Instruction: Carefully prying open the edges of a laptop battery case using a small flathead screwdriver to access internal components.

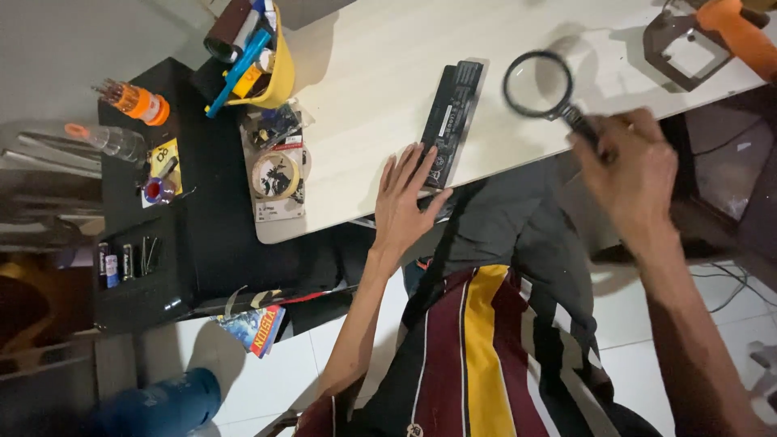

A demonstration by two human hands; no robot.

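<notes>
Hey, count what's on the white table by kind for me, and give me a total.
Laptop battery, under the left hand: 1
Magnifying glass, held by the right hand: 1
Tape roll: 1
Yellow tool cup: 1
Orange tool: 1
Total: 5

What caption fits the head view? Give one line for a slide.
Left hand rests on a black laptop battery on a white table; right hand holds a magnifying glass.

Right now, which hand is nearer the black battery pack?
Left. The left hand rests against the battery pack at its near end; the right hand holds a magnifying glass off to its right.
</notes>
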